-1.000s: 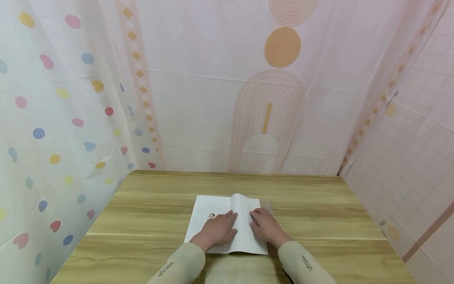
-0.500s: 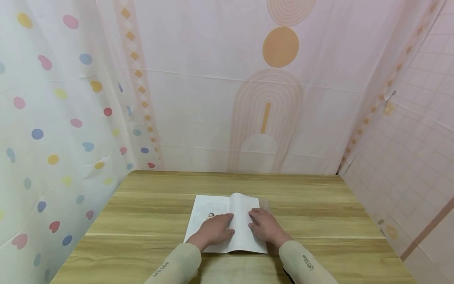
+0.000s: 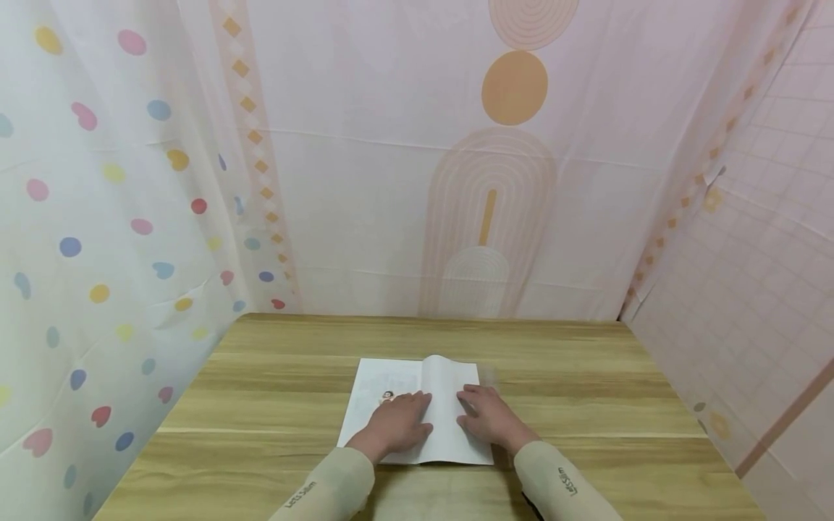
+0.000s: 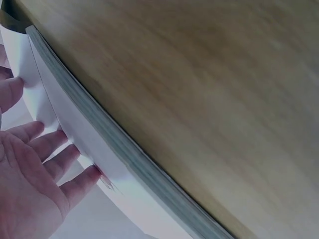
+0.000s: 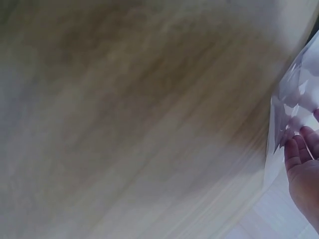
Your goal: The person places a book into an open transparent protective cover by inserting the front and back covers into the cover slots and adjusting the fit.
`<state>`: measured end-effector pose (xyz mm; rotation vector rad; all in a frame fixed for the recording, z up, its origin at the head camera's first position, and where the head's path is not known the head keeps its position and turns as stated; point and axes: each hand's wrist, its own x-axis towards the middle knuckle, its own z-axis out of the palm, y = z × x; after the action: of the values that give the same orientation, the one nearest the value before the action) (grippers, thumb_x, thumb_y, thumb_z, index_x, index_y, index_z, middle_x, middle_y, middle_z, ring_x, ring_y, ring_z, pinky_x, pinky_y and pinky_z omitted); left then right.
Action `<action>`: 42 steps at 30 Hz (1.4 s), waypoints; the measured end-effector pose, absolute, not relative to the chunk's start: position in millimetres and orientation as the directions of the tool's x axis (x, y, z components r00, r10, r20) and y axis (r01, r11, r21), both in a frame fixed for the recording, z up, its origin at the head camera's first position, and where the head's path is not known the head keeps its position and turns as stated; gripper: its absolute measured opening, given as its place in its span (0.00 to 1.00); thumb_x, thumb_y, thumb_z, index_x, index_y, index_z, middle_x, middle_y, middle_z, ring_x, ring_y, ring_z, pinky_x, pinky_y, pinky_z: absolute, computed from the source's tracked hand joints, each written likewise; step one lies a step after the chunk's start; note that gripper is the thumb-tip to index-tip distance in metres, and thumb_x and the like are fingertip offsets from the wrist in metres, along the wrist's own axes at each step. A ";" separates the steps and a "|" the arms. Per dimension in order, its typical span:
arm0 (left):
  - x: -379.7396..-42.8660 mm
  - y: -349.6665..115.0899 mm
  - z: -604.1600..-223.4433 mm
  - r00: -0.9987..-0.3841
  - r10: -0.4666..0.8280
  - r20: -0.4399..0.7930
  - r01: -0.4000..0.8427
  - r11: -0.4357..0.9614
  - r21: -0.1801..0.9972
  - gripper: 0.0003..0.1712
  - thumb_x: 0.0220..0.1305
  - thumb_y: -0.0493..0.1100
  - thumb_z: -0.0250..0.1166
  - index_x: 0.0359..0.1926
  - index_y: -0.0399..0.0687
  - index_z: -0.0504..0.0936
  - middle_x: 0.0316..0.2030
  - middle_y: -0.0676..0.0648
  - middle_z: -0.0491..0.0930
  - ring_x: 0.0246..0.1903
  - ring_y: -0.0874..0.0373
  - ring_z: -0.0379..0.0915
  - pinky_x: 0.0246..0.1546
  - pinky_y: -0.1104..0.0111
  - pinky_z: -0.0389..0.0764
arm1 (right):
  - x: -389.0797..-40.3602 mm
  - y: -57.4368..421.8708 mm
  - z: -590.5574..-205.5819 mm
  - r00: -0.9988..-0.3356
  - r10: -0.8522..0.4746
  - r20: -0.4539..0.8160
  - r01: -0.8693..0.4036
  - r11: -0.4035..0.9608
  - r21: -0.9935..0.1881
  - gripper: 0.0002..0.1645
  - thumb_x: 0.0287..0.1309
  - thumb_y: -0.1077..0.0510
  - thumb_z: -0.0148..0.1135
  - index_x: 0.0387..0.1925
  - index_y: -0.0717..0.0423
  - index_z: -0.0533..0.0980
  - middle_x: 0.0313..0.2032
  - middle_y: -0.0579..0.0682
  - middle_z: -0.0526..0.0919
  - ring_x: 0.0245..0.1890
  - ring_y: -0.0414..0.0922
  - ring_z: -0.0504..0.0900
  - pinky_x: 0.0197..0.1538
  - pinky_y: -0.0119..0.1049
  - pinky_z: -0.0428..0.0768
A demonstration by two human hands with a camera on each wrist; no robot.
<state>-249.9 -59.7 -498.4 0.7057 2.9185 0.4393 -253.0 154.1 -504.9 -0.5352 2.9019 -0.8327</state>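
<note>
An open book [image 3: 444, 440] with white pages lies on the wooden table. Near the middle, its right-hand page bulges up in a curve. My left hand [image 3: 396, 425] rests on the left page, fingers fairly straight and pointing toward the fold; a small printed figure [image 3: 388, 395] shows just beyond it. On the right page lies my right hand [image 3: 490, 418], fingertips near the bulge. In the left wrist view, the thick edge of the page stack [image 4: 114, 137] runs past the spread fingers [image 4: 64, 162]. Clear, shiny plastic [image 5: 286, 107] sticks out by my right hand in the right wrist view.
The wooden table [image 3: 280, 391] extends on all sides of the book. Behind it hangs a pale curtain [image 3: 365, 217] with arches, dotted cloth [image 3: 124, 275] is on the left, and checked cloth [image 3: 775, 289] on the right.
My left hand slid slightly left, then came back a little to the right. The right hand and the book stay nearly in place.
</note>
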 end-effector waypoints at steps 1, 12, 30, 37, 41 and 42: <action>-249.9 -59.4 -498.5 -0.886 0.462 -0.038 0.431 0.852 0.297 0.32 0.67 0.51 0.62 0.67 0.40 0.72 0.65 0.39 0.72 0.64 0.41 0.67 0.63 0.48 0.67 | -253.1 154.1 -505.0 -0.936 -0.351 0.022 -0.309 0.792 -0.527 0.27 0.61 0.59 0.65 0.60 0.66 0.75 0.63 0.64 0.71 0.65 0.64 0.66 0.66 0.58 0.64; -249.4 -57.2 -500.7 -0.884 0.466 -0.038 0.441 0.859 0.259 0.33 0.68 0.53 0.61 0.68 0.41 0.72 0.66 0.40 0.71 0.64 0.41 0.67 0.63 0.47 0.67 | -252.9 154.8 -506.3 -0.927 -0.373 0.047 -0.342 0.783 -0.519 0.27 0.60 0.60 0.66 0.59 0.68 0.75 0.63 0.66 0.72 0.64 0.65 0.67 0.66 0.59 0.64; -243.5 -51.6 -502.8 -0.876 0.482 -0.006 0.478 0.872 0.105 0.30 0.70 0.55 0.59 0.68 0.48 0.73 0.66 0.40 0.70 0.65 0.41 0.66 0.58 0.42 0.70 | -254.1 151.6 -505.7 -0.927 -0.375 -0.004 -0.332 0.828 -0.452 0.28 0.62 0.56 0.66 0.61 0.64 0.75 0.65 0.62 0.71 0.66 0.61 0.66 0.67 0.56 0.65; -244.1 -56.8 -501.8 -0.856 0.517 -0.008 0.495 0.826 0.270 0.32 0.70 0.50 0.58 0.71 0.43 0.68 0.71 0.35 0.62 0.71 0.39 0.55 0.65 0.36 0.54 | -252.4 151.2 -503.5 -0.929 -0.370 0.000 -0.329 0.826 -0.457 0.29 0.62 0.55 0.67 0.62 0.63 0.75 0.65 0.62 0.71 0.66 0.61 0.66 0.66 0.57 0.65; -245.0 -59.7 -501.0 -0.845 0.532 -0.047 0.478 0.792 0.380 0.34 0.71 0.48 0.57 0.73 0.39 0.63 0.72 0.36 0.61 0.71 0.39 0.54 0.66 0.36 0.53 | -253.0 151.8 -502.9 -0.936 -0.352 -0.009 -0.300 0.812 -0.500 0.30 0.62 0.55 0.67 0.63 0.63 0.73 0.66 0.61 0.70 0.67 0.60 0.66 0.67 0.56 0.65; -245.1 -59.7 -500.8 -0.845 0.532 -0.049 0.478 0.794 0.376 0.34 0.70 0.48 0.58 0.72 0.39 0.64 0.71 0.36 0.61 0.71 0.39 0.55 0.66 0.37 0.53 | -253.0 151.8 -502.1 -0.936 -0.353 -0.007 -0.302 0.810 -0.504 0.31 0.61 0.56 0.67 0.63 0.63 0.73 0.66 0.61 0.70 0.66 0.60 0.66 0.66 0.56 0.65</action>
<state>-245.1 -59.7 -500.8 0.8024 2.8297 0.5323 -253.0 151.8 -502.1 -0.5246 2.8929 -0.7798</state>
